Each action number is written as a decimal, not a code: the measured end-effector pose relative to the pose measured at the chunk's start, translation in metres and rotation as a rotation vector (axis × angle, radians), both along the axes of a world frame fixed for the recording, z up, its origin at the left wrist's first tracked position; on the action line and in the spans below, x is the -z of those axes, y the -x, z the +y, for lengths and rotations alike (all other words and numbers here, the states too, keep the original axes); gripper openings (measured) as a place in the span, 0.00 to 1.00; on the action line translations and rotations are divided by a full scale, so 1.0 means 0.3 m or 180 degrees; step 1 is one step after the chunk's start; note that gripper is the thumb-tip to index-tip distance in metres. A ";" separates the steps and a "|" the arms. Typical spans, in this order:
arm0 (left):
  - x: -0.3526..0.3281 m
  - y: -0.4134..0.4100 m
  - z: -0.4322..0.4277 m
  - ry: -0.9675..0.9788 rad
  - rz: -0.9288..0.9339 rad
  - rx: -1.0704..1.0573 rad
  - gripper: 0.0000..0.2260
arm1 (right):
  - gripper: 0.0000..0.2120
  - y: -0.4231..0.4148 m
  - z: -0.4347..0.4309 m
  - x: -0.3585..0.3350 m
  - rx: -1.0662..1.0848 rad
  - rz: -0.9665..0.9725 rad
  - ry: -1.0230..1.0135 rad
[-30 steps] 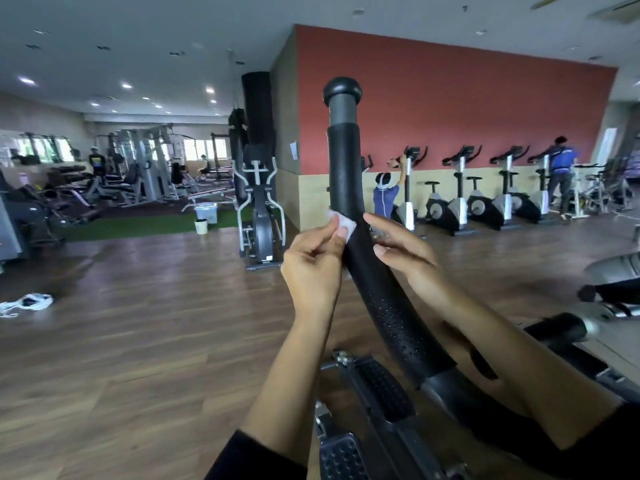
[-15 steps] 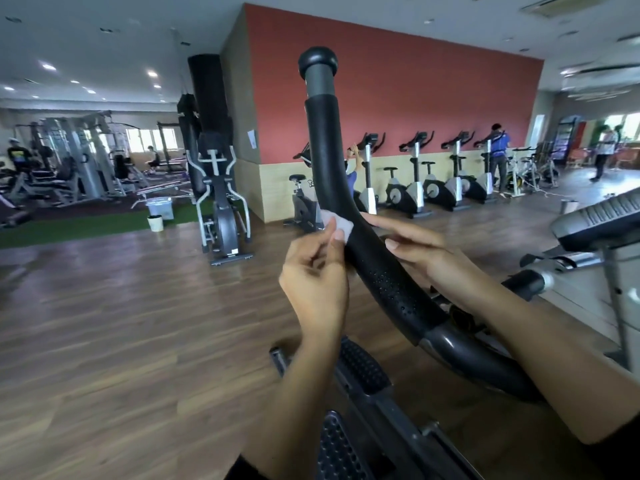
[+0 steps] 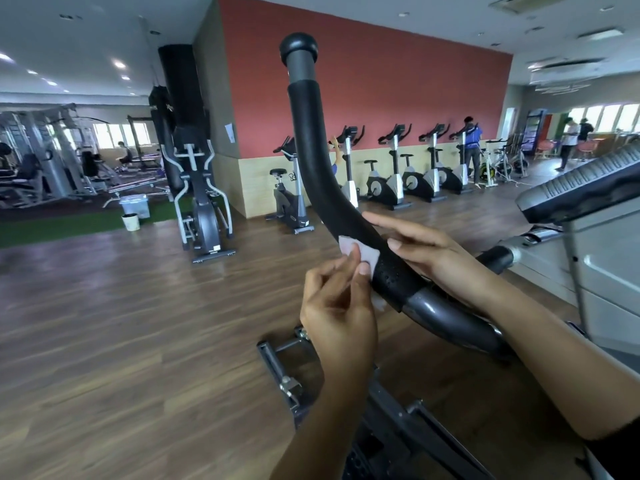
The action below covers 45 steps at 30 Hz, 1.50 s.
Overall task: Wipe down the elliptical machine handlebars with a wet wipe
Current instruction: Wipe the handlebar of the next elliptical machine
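Note:
A tall curved black handlebar (image 3: pixel 311 147) of the elliptical rises in front of me, foam-gripped, with a round grey cap on top. My left hand (image 3: pixel 337 306) pinches a small white wet wipe (image 3: pixel 360 251) against the left side of the bar, low on the grip near its dimpled end. My right hand (image 3: pixel 426 251) rests on the right side of the same bar, fingers stretched along it, touching the grip just above the wipe. Part of the wipe hangs hidden behind my left fingers.
The machine's console (image 3: pixel 581 188) juts in at the right, with a second short handle (image 3: pixel 495 259) below it. Pedal arms (image 3: pixel 287 368) lie beneath my hands. Another elliptical (image 3: pixel 201 202), a row of exercise bikes (image 3: pixel 398 178) and several people stand across the wooden floor.
Both hands have slid the wipe down the handlebar, from mid-grip toward its lower dimpled end. My view has turned right, bringing the console into sight.

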<state>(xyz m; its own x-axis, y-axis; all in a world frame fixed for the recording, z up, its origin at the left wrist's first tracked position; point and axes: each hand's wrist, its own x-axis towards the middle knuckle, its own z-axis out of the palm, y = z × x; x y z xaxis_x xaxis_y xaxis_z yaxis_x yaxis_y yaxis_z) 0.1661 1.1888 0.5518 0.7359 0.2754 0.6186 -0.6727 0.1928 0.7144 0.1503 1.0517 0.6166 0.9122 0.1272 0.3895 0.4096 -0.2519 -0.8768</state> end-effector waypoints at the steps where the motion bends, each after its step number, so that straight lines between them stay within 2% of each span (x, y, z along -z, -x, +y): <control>1: 0.000 -0.001 -0.002 -0.0013 -0.0012 -0.0002 0.11 | 0.21 0.005 0.001 0.001 -0.0025 0.0003 -0.0027; 8: 0.006 0.028 -0.011 -0.0089 -0.0143 -0.0191 0.12 | 0.21 0.035 0.006 0.020 -0.0204 0.0049 -0.0260; 17: -0.009 0.014 0.002 -0.0128 -0.0132 -0.0176 0.13 | 0.22 0.069 -0.013 0.031 -0.0030 0.0035 0.0119; 22: 0.048 0.084 -0.006 -0.0290 -0.0352 -0.0113 0.12 | 0.22 0.076 -0.032 0.029 -0.0031 0.0083 0.0230; 30: 0.032 0.113 -0.020 -0.0431 -0.0320 -0.0444 0.12 | 0.22 0.088 -0.053 0.041 -0.0054 0.0083 0.0400; 36: -0.049 0.094 -0.022 -0.0408 0.0081 -0.0590 0.12 | 0.23 0.099 -0.051 0.041 -0.0367 0.0219 0.0117; 45: -0.104 0.135 -0.039 -0.0978 0.0234 -0.1070 0.09 | 0.25 0.044 -0.093 0.044 -0.0561 0.0248 0.0313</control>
